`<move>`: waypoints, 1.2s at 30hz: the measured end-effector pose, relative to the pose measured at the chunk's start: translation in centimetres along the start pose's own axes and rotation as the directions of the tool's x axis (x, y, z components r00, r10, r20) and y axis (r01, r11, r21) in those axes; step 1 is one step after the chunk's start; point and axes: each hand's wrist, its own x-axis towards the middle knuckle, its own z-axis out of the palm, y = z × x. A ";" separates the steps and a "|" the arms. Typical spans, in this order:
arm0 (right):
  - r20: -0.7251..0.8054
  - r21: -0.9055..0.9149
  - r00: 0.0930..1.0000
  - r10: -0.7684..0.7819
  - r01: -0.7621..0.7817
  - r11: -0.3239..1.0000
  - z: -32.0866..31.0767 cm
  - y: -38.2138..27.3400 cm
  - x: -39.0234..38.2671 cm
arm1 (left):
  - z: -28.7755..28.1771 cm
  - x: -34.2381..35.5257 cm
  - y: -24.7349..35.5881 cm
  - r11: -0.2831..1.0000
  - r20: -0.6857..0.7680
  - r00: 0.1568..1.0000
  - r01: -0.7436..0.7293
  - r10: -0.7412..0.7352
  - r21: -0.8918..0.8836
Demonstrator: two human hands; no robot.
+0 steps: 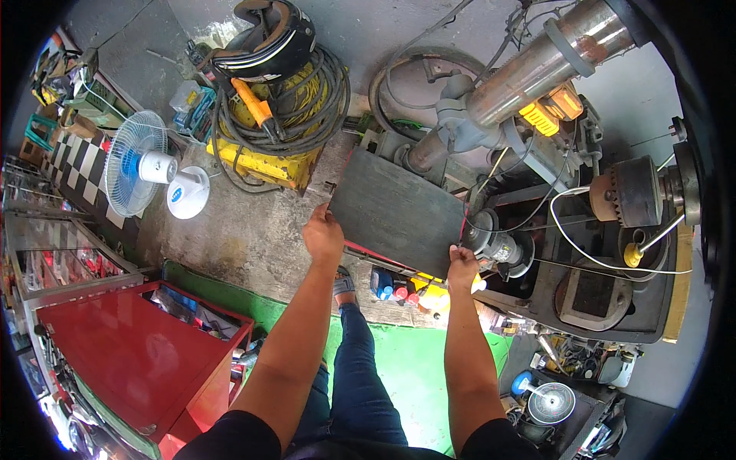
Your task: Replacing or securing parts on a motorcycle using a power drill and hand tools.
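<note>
Both hands (323, 234) (462, 268) pinch the board (399, 207) at near corners.

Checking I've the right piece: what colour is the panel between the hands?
The panel is dark grey on top with red edging; head view shows it.

Matt black, glossy red and bare metal, as we see them.
The dark panel (399, 211) looks matt and faintly scuffed, though we cannot tell its material; the metal column (506, 100) shines in streaks between rusty brown patches. We see glossy red paint on the cabinet (130, 353), smooth white plastic on the fan (157, 167), a glossy shell on the black helmet (299, 34) and dull, rubbery cable (337, 100) coils. The concrete (253, 253) looks rough and stained (the green floor (422, 368) beside it is smoother and shinier), while the blue jeans (364, 383) are matt cloth.
</note>
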 end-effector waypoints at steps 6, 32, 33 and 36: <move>-0.054 -0.116 0.998 0.015 -0.021 0.993 0.2 -1.2 -0.4 | 0.3 0.0 -1.1 1.000 0.004 1.000 0.009 -0.009 0.014; -0.198 -0.181 0.970 0.139 -0.176 0.968 1.3 -1.8 -1.5 | -0.7 0.9 -3.9 0.988 0.156 0.977 -0.149 0.144 0.025; -0.181 -0.149 0.978 0.106 -0.134 0.980 1.2 -1.4 -1.4 | -0.6 0.7 -3.9 0.990 0.151 0.981 -0.129 0.121 0.048; -0.171 -0.142 0.980 0.100 -0.125 0.982 0.9 -0.8 -1.3 | -0.3 0.3 -3.8 0.980 0.159 0.983 -0.119 0.094 0.156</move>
